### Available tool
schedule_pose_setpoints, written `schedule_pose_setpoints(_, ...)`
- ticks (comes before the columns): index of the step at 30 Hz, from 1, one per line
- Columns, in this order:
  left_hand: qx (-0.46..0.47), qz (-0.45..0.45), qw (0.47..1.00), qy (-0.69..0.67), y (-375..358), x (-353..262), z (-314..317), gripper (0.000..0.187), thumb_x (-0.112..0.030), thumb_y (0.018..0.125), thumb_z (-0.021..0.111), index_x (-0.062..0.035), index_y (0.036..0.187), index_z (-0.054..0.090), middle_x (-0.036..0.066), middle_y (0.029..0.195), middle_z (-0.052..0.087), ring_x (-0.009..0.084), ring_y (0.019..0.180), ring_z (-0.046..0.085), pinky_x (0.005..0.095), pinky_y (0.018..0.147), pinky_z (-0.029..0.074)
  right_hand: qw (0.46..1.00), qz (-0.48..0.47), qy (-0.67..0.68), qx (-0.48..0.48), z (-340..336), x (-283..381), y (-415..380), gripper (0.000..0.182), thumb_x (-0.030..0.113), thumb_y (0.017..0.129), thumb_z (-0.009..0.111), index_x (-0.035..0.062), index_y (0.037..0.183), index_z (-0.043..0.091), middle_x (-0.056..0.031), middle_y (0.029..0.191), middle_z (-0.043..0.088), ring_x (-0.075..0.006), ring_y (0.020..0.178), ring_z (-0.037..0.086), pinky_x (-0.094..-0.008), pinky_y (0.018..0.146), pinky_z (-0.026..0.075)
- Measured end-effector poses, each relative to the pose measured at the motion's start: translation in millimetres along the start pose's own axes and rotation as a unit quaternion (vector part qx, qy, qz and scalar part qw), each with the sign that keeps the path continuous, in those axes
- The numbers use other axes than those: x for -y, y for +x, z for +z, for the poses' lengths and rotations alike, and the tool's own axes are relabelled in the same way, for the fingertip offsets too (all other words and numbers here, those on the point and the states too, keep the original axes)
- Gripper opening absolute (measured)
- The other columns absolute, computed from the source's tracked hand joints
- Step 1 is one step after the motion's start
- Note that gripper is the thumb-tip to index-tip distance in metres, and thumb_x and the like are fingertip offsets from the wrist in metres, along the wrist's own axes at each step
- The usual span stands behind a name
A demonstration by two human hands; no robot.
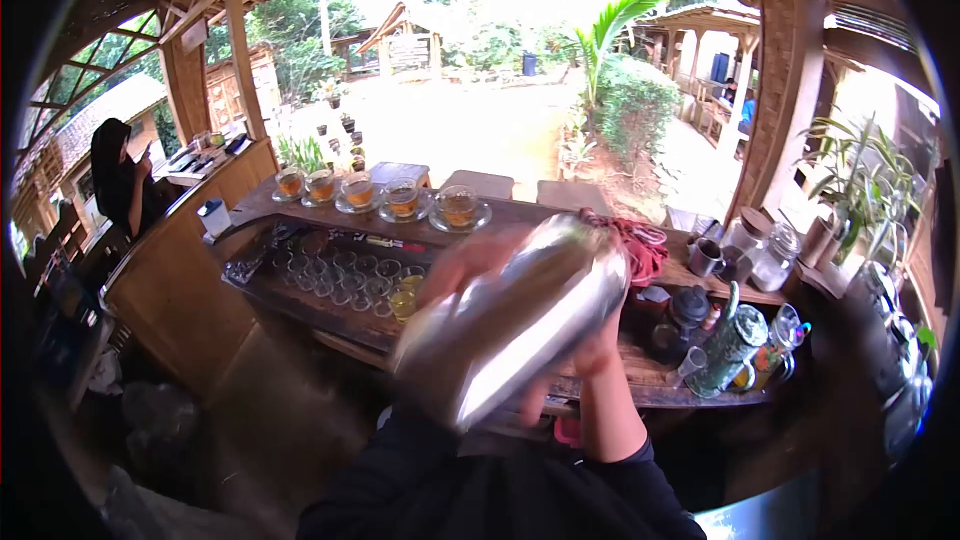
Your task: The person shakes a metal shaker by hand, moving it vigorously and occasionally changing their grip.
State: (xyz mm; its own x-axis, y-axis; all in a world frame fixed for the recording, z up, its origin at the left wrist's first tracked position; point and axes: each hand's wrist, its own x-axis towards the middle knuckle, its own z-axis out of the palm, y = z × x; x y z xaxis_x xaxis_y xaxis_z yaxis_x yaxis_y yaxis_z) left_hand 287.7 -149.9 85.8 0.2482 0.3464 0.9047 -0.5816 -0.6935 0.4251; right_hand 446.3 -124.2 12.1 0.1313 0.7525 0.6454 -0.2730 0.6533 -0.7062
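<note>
Close in front of me is a large, shiny metal cocktail shaker (520,310), held tilted in both hands and smeared by motion. My left hand (467,265) is wrapped over its upper left side, blurred. My right hand (590,345) grips it from the lower right, with fingers showing beneath it. Beyond it, glass cups of amber drink (458,208) stand on saucers in a row along the counter. Small clear glasses (345,278) are grouped on the lower shelf to the left, with a yellow-filled glass (403,304) at their near right end.
A red cloth (640,248) lies behind the shaker. To the right stand a metal mug (705,257), lidded glass jars (775,258), a dark grinder-like pot (685,320) and a green speckled pitcher (733,355). A person (125,175) in dark clothing is at the far left, by a wooden counter (190,270).
</note>
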Motion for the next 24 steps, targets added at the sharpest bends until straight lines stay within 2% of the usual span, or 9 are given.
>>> schedule_pose_setpoints(2,-0.201,0.495,0.845,-0.004,-11.5,36.0,13.0,0.099,-0.048,0.054,0.088,-0.0204,0.136,0.038,0.004,0.119,0.049,0.0273,0.105,0.048,0.0434,0.089,0.042,0.975,-0.094,-0.062,0.190,-16.5,-58.8,-9.6,0.128,0.078,0.049,0.071,0.0153,0.148,0.020,-0.0232,0.145,0.015,-0.0350,0.132,0.029,-0.0477,0.104,0.032)
schedule_pose_setpoints(4,-0.172,0.453,0.862,0.148,-16.5,35.5,-6.5,0.099,-0.050,0.055,0.087,-0.0221,0.136,0.038,0.004,0.110,0.050,0.0249,0.091,0.050,0.0415,0.078,0.044,0.990,-0.025,0.024,0.134,13.4,-57.8,1.5,0.104,0.070,0.065,0.059,0.0147,0.146,0.025,-0.0200,0.139,0.027,-0.0314,0.127,0.036,-0.0461,0.103,0.035)
schedule_pose_setpoints(5,-0.157,0.404,0.887,0.157,-36.4,99.0,-48.0,0.030,-0.027,0.085,0.062,-0.0088,0.107,0.052,0.009,0.096,0.056,0.0262,0.089,0.055,0.0475,0.077,0.046,0.991,0.042,0.102,0.071,32.0,-54.6,6.9,0.081,0.062,0.081,0.046,0.0140,0.143,0.029,-0.0169,0.133,0.039,-0.0277,0.123,0.043,-0.0446,0.102,0.037)
schedule_pose_setpoints(7,-0.099,0.202,0.858,0.462,-32.9,119.5,-90.2,0.065,-0.032,0.063,0.083,-0.0033,0.115,0.054,0.013,0.107,0.057,0.0259,0.102,0.056,0.0404,0.085,0.048,0.952,0.155,0.263,-0.007,20.7,-108.9,7.5,0.062,0.056,0.097,0.026,0.0097,0.137,0.036,-0.0117,0.129,0.050,-0.0218,0.116,0.051,-0.0408,0.102,0.039)
schedule_pose_setpoints(9,-0.149,-0.060,0.939,0.305,-25.9,117.2,-91.0,0.071,-0.026,0.058,0.084,-0.0029,0.117,0.052,0.015,0.113,0.057,0.0326,0.105,0.056,0.0421,0.089,0.045,0.986,0.135,0.099,-0.006,30.5,-126.4,6.7,0.066,0.058,0.097,0.021,0.0081,0.138,0.034,-0.0110,0.133,0.046,-0.0229,0.121,0.047,-0.0393,0.106,0.034)
schedule_pose_setpoints(14,-0.150,0.329,0.867,0.343,-41.4,35.6,-110.9,0.100,-0.052,0.054,0.087,-0.0032,0.126,0.037,0.012,0.113,0.049,0.0289,0.100,0.053,0.0428,0.086,0.045,0.981,0.050,0.129,0.135,104.5,-86.6,12.2,0.095,0.074,0.081,0.044,0.0061,0.143,0.025,-0.0172,0.137,0.037,-0.0293,0.127,0.039,-0.0434,0.106,0.032)
schedule_pose_setpoints(16,-0.164,0.362,0.853,0.337,-34.5,16.1,-118.8,0.100,-0.054,0.054,0.086,-0.0033,0.126,0.037,0.012,0.113,0.049,0.0292,0.100,0.053,0.0430,0.086,0.045,0.967,-0.129,0.038,0.218,133.4,-78.8,23.4,0.101,0.075,0.074,0.055,0.0052,0.142,0.027,-0.0201,0.135,0.038,-0.0316,0.125,0.040,-0.0442,0.104,0.031)
schedule_pose_setpoints(19,-0.187,0.457,0.820,0.290,-33.2,-6.2,-132.6,0.102,-0.059,0.054,0.084,-0.0035,0.126,0.038,0.013,0.113,0.050,0.0301,0.102,0.053,0.0434,0.087,0.044,0.984,-0.064,0.008,0.164,162.5,-105.1,23.7,0.089,0.061,0.079,0.061,0.0041,0.141,0.030,-0.0192,0.134,0.040,-0.0294,0.121,0.043,-0.0421,0.103,0.033)
schedule_pose_setpoints(24,-0.253,-0.034,0.835,0.487,-81.6,35.3,-216.6,0.052,-0.025,0.078,0.071,0.0004,0.117,0.047,0.014,0.116,0.055,0.0207,0.102,0.056,0.0351,0.088,0.046,0.962,0.190,0.133,0.144,173.4,-169.5,22.6,0.066,0.048,0.093,0.045,0.0026,0.139,0.032,-0.0119,0.130,0.046,-0.0242,0.119,0.047,-0.0352,0.102,0.034)
